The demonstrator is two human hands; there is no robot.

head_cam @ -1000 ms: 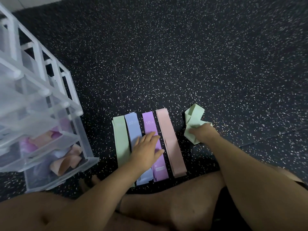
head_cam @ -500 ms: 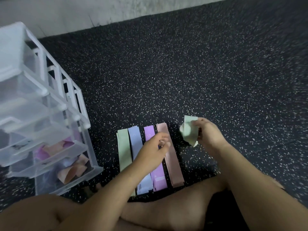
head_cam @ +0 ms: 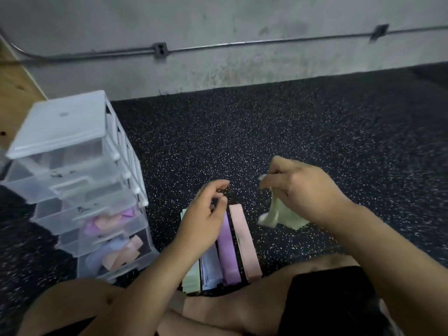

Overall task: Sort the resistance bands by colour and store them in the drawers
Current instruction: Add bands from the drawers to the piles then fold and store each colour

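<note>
Resistance bands (head_cam: 106,225), pink and purple, lie in two lower drawers (head_cam: 55,221).

My feed reads dim overall, under soft, diffuse light. The concrete wall (head_cam: 242,20) is the brightest area. The speckled floor (head_cam: 291,132) renders near black, with its far right corner darkest. Motion blur smears the drawer unit (head_cam: 72,146) at left and stretches the floor speckles into streaks toward both side edges. The right hand (head_cam: 308,187) and the green band (head_cam: 278,214) it pinches appear slightly soft. The clear plastic carries only dull, pale highlights. Wide-angle distortion bows the wall conduit (head_cam: 266,41), and I see straight lines lean at the frame edges.
</note>
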